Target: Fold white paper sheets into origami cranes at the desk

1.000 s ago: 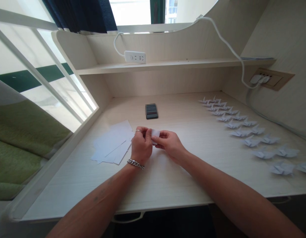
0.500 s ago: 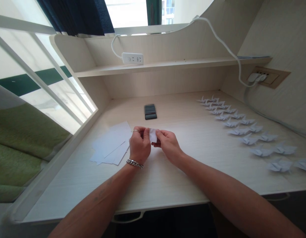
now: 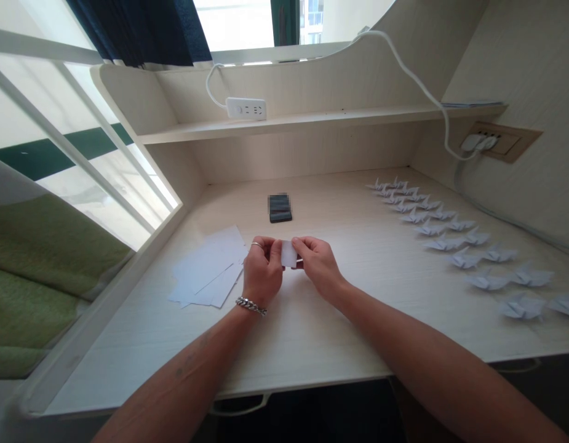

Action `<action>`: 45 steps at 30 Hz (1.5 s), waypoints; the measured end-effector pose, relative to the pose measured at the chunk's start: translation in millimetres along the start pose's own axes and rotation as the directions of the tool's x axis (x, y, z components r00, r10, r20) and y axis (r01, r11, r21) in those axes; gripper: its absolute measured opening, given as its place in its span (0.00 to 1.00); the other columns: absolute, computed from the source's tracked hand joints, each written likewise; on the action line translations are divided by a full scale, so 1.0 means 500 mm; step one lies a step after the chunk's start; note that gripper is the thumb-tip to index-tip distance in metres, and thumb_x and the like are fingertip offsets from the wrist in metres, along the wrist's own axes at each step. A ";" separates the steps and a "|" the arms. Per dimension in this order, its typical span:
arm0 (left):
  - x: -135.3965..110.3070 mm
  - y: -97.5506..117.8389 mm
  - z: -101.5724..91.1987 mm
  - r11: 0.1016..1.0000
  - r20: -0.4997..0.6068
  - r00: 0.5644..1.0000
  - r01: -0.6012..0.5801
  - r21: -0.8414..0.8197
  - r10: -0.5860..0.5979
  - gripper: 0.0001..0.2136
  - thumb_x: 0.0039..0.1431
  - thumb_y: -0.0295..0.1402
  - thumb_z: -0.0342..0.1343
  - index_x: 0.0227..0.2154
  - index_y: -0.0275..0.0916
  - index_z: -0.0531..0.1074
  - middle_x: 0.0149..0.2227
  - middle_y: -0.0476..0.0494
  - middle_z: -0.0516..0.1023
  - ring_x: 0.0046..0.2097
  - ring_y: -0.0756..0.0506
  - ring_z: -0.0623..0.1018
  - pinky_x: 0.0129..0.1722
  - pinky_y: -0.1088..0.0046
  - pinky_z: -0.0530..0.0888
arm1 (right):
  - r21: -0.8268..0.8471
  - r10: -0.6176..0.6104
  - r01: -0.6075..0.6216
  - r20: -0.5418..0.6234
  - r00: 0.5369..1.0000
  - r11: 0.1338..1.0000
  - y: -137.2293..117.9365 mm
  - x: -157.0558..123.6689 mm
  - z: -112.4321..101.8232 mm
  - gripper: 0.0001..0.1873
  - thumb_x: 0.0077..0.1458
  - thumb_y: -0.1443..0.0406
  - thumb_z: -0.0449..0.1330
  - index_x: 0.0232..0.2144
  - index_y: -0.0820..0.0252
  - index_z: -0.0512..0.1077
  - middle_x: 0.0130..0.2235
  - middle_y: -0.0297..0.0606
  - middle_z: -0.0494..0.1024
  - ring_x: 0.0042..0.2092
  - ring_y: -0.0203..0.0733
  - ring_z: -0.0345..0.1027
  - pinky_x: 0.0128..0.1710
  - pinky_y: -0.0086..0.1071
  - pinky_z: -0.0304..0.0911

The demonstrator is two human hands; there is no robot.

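Note:
Both my hands meet just above the middle of the pale wooden desk (image 3: 312, 320). My left hand (image 3: 262, 274), with a ring and a chain bracelet, pinches the left side of a small folded white paper (image 3: 288, 253). On the paper's right side my right hand (image 3: 318, 264) is closed with thumb and fingers. The paper stands upright between the fingertips, partly hidden by them. A loose pile of white paper sheets (image 3: 208, 267) lies on the desk just left of my left hand.
Two rows of several folded paper cranes (image 3: 450, 237) run along the desk's right side. A dark phone (image 3: 279, 208) lies behind my hands. A power strip (image 3: 245, 108) sits on the shelf; plugs fill a wall socket (image 3: 487, 143) at right. A white rail borders the left.
The small paper has been turned and worked between my fingertips, and now faces me more squarely. My hands stayed in place. The view shifted slightly.

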State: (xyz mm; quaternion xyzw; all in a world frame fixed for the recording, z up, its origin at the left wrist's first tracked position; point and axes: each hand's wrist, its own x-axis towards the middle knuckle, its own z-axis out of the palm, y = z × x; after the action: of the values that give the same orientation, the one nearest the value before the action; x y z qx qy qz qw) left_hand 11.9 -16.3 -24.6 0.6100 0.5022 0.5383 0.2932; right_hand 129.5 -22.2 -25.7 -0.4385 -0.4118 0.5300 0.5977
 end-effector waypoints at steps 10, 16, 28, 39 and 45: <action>-0.002 0.000 0.000 0.998 0.030 0.999 -0.011 -0.057 0.013 0.12 0.59 0.44 0.54 0.31 0.39 0.65 0.23 0.51 0.71 0.22 0.50 0.73 0.20 0.76 0.70 | -0.009 -0.038 0.038 -0.016 0.999 0.999 -0.006 0.003 -0.008 0.17 0.45 0.54 0.66 0.28 0.64 0.76 0.23 0.36 0.76 0.25 0.37 0.68 0.25 0.32 0.66; 0.007 0.001 -0.003 0.966 0.171 0.981 0.130 -0.223 -0.093 0.16 0.52 0.44 0.60 0.35 0.37 0.67 0.24 0.51 0.72 0.23 0.51 0.73 0.21 0.76 0.72 | -0.153 -0.106 0.099 -0.036 0.994 0.983 -0.003 0.005 -0.019 0.15 0.48 0.55 0.63 0.26 0.63 0.76 0.24 0.36 0.76 0.25 0.37 0.67 0.24 0.31 0.66; 0.010 0.013 -0.011 0.959 0.181 0.970 0.197 -0.202 -0.162 0.13 0.49 0.40 0.63 0.24 0.35 0.70 0.20 0.50 0.72 0.21 0.52 0.72 0.21 0.77 0.71 | -0.223 -0.115 0.100 -0.057 0.992 0.970 -0.008 0.014 -0.028 0.22 0.52 0.47 0.58 0.25 0.60 0.71 0.21 0.34 0.72 0.22 0.36 0.65 0.22 0.30 0.65; 0.011 0.005 -0.011 0.954 0.116 0.982 0.174 -0.245 -0.150 0.12 0.50 0.39 0.63 0.25 0.36 0.68 0.22 0.51 0.72 0.21 0.53 0.72 0.20 0.78 0.71 | -0.411 -0.119 0.133 0.061 0.991 0.902 -0.001 0.010 -0.032 0.13 0.53 0.56 0.59 0.25 0.59 0.70 0.20 0.32 0.71 0.23 0.36 0.65 0.25 0.30 0.60; 0.013 -0.001 -0.015 0.963 0.082 0.988 0.147 -0.227 -0.131 0.13 0.52 0.39 0.62 0.26 0.36 0.67 0.22 0.52 0.72 0.21 0.53 0.73 0.20 0.79 0.70 | -0.477 -0.043 0.126 0.182 0.982 0.870 -0.005 0.000 -0.028 0.19 0.59 0.54 0.51 0.21 0.57 0.64 0.20 0.33 0.72 0.23 0.35 0.65 0.25 0.29 0.57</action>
State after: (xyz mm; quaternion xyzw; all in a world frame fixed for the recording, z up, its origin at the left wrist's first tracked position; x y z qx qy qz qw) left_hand 4.1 -11.4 -21.0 0.5523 0.4675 0.5508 0.4159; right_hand 143.9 -23.4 -27.0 -0.5108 -0.5987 0.4172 0.4545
